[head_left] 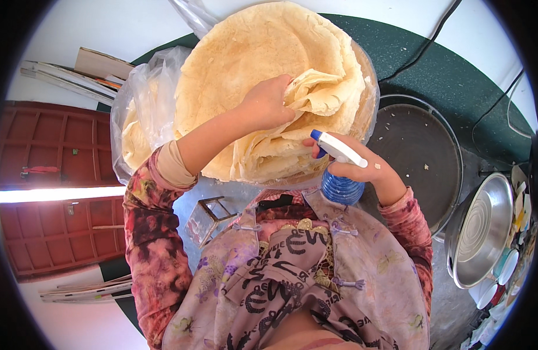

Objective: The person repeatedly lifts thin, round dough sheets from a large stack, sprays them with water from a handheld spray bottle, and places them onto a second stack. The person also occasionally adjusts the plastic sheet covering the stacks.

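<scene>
A tall stack of large, thin round flatbreads lies in front of me, pale yellow with browned patches. My left hand reaches across it, fingers closed on the folded, bunched edge of a top flatbread that is lifted and creased. At the near right side of the stack, my right hand is wrapped round a spray bottle with a ribbed blue body and a white and blue trigger head. The nozzle points toward the upper left, over the stack. Part of the bottle is hidden by my fingers.
Clear plastic bags with more flatbread stand left of the stack. To the right are a dark round griddle with crumbs and a metal basin. A small stool stands below. Black cable runs along the green wall band.
</scene>
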A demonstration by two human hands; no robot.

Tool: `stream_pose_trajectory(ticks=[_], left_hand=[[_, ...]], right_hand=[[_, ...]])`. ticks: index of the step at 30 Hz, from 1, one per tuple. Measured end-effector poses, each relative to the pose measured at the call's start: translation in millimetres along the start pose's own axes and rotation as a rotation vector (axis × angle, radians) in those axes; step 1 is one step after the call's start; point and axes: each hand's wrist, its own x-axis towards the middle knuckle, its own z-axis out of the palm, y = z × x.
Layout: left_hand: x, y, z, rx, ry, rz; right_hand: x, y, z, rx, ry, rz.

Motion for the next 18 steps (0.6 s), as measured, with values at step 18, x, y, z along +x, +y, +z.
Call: stream_pose_trajectory(ticks=[18], left_hand=[[-11.3, 28.1, 38.7, 0.450, -0.053, 0.017]], right_hand=[[5.2, -0.6, -7.7, -0.208, 0.058, -0.053]])
